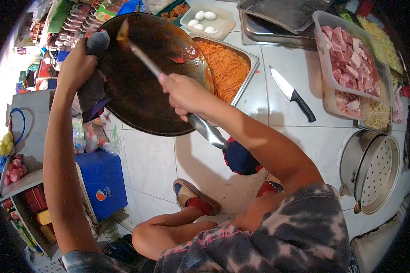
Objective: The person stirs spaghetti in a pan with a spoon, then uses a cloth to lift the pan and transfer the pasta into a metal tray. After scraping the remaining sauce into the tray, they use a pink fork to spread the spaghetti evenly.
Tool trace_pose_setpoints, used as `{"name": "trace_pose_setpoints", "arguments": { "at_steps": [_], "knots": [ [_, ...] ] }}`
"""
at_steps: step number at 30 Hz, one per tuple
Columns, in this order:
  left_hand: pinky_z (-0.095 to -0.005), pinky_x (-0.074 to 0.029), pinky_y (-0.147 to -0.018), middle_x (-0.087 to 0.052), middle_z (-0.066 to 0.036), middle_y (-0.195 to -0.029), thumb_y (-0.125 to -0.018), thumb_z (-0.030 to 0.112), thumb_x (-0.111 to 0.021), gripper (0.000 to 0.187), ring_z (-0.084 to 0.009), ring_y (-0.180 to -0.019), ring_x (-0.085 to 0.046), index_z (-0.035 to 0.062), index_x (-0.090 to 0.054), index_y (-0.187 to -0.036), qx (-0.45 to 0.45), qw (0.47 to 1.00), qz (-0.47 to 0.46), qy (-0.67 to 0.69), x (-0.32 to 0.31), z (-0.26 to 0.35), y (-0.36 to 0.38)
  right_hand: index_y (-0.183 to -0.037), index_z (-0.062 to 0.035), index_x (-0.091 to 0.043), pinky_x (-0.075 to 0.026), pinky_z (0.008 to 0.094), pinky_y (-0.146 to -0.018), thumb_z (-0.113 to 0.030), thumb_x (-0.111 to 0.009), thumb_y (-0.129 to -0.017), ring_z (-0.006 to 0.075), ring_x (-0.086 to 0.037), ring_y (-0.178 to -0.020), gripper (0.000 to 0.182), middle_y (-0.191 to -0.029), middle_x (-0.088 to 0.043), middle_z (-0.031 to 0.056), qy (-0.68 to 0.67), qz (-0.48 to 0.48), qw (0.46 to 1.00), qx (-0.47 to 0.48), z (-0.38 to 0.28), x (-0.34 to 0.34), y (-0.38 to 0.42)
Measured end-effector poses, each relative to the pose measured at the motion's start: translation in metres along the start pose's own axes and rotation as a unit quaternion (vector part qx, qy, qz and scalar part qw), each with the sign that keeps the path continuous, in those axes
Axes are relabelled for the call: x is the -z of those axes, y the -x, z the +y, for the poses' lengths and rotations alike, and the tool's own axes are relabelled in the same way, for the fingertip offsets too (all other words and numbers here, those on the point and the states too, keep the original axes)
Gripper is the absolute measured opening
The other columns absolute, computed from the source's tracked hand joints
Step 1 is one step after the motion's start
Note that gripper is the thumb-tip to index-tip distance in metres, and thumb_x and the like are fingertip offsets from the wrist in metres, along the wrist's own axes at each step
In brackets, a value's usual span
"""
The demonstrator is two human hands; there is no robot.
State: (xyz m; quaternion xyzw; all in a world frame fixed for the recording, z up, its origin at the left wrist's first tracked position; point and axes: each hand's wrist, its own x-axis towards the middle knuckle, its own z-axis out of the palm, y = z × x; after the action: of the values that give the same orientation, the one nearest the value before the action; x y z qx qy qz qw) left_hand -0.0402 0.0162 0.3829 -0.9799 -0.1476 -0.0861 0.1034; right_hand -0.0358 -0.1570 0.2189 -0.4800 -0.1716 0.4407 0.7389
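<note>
Grey cloth [98, 43] in your left fingers [83, 49] at wok [141, 100] rim; right fingers [171, 85] clasp spatula [146, 60]. Likely scraping; next stroke needs steady tilt.

Single head-worn camera, looking forward and down, near pan [139, 98].

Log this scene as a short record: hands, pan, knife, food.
Left hand: holds the pan's rim with a dark cloth
Right hand: grips a long utensil, far end over the pan
Pan: tilted, reddish residue inside
Knife: on the tiles, apart from both hands
Carrots: shredded, in a tray
Eggs: five visible
Meat: cut up
</note>
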Motion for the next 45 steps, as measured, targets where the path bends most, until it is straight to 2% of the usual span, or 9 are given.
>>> {"name": "trace_pose_setpoints", "arguments": {
  "at_steps": [8,12,23,26,29,32,39,42,45],
  "knots": [
    [-0.0406,-0.038,-0.072,-0.051,-0.028,-0.088,-0.065,0.013,-0.043,0.041,-0.0393,-0.085,-0.05,0.0,-0.038,-0.104,-0.007,1.0,0.005,-0.005,-0.006,-0.011,-0.008,-0.074,-0.0112,-0.034,-0.027,0.0254,-0.034,-0.041,-0.032,-0.084,0.0073,-0.024,-0.035,0.032,-0.047,-0.026,-0.0039,-0.199,0.092,0.964,-0.149,0.033,0.036,0.004],
    [-0.0406,-0.038,-0.072,-0.051,-0.028,-0.089,-0.066,0.013,-0.043,0.041,-0.0393,-0.086,-0.049,0.0007,-0.037,-0.105,-0.006,1.0,0.002,0.018,-0.009,-0.009,-0.008,-0.075,-0.0109,-0.034,-0.027,0.0248,-0.035,-0.04,-0.032,-0.085,0.0068,-0.025,-0.036,0.031,-0.047,-0.025,-0.0039,-0.154,0.027,0.985,-0.074,0.019,0.022,0.01],
    [-0.0397,-0.038,-0.074,-0.05,-0.028,-0.092,-0.064,0.01,-0.043,0.056,-0.0398,-0.088,-0.05,0.0086,-0.026,-0.117,0.028,0.999,0.015,0.019,-0.007,0.0,-0.003,-0.072,-0.0116,-0.033,-0.027,0.025,-0.035,-0.04,-0.032,-0.084,0.0066,-0.023,-0.034,0.031,-0.046,-0.024,-0.0041,-0.204,0.103,0.962,-0.15,0.034,0.029,0.007],
    [-0.0352,-0.044,-0.066,-0.052,-0.023,-0.091,-0.063,0.004,-0.041,0.059,-0.0317,-0.075,-0.056,0.0089,-0.021,-0.118,-0.026,0.999,0.024,-0.001,-0.01,-0.016,-0.01,-0.074,-0.0107,-0.034,-0.028,0.0245,-0.035,-0.04,-0.033,-0.084,0.007,-0.025,-0.035,0.031,-0.047,-0.025,-0.004,-0.193,0.047,0.973,-0.117,0.029,0.022,0.004],
    [-0.041,-0.038,-0.073,-0.052,-0.029,-0.089,-0.064,0.009,-0.043,0.055,-0.0408,-0.085,-0.05,0.0086,-0.025,-0.116,-0.028,0.997,0.058,0.033,-0.004,-0.005,-0.002,-0.075,-0.0108,-0.034,-0.028,0.025,-0.035,-0.041,-0.033,-0.084,0.0072,-0.025,-0.036,0.032,-0.048,-0.026,-0.0032,-0.189,0.071,0.974,-0.106,0.031,0.022,-0.004],
    [-0.0412,-0.038,-0.073,-0.052,-0.029,-0.087,-0.064,0.009,-0.043,0.056,-0.0409,-0.085,-0.05,0.0087,-0.024,-0.116,-0.019,0.998,0.059,0.03,-0.004,-0.015,-0.004,-0.075,-0.0108,-0.035,-0.029,0.025,-0.035,-0.042,-0.032,-0.084,0.0073,-0.025,-0.036,0.032,-0.05,-0.027,-0.0024,-0.209,0.071,0.969,-0.11,0.04,0.04,0.007],
    [-0.0414,-0.039,-0.07,-0.052,-0.028,-0.081,-0.064,0.009,-0.043,0.051,-0.0406,-0.081,-0.052,0.0075,-0.027,-0.112,-0.004,0.999,0.013,0.05,-0.001,-0.029,-0.008,-0.076,-0.0087,-0.035,-0.029,0.0236,-0.033,-0.04,-0.029,-0.085,0.0073,-0.026,-0.035,0.033,-0.049,-0.027,-0.0027,-0.091,0.058,0.987,-0.117,0.042,0.03,0.042],
    [-0.0403,-0.04,-0.067,-0.054,-0.025,-0.077,-0.064,0.007,-0.042,0.048,-0.0382,-0.076,-0.054,0.0059,-0.028,-0.11,0.01,0.998,0.002,0.058,0.002,-0.028,-0.008,-0.078,-0.0071,-0.038,-0.029,0.0219,-0.027,-0.038,-0.032,-0.085,0.0065,-0.033,-0.031,0.033,-0.047,-0.033,-0.0022,0.043,0.016,0.999,-0.011,0.022,0.002,0.047],
    [-0.0377,-0.041,-0.067,-0.054,-0.02,-0.076,-0.064,0.004,-0.042,0.046,-0.0338,-0.074,-0.055,0.0046,-0.028,-0.109,0.079,0.977,-0.042,0.195,0.01,-0.002,0.002,-0.08,-0.0055,-0.039,-0.034,0.0251,-0.03,-0.038,-0.032,-0.085,0.0129,-0.04,-0.033,0.033,-0.047,-0.037,0.0027,0.151,-0.028,0.984,0.088,0.009,-0.017,0.041]
  ]
}}
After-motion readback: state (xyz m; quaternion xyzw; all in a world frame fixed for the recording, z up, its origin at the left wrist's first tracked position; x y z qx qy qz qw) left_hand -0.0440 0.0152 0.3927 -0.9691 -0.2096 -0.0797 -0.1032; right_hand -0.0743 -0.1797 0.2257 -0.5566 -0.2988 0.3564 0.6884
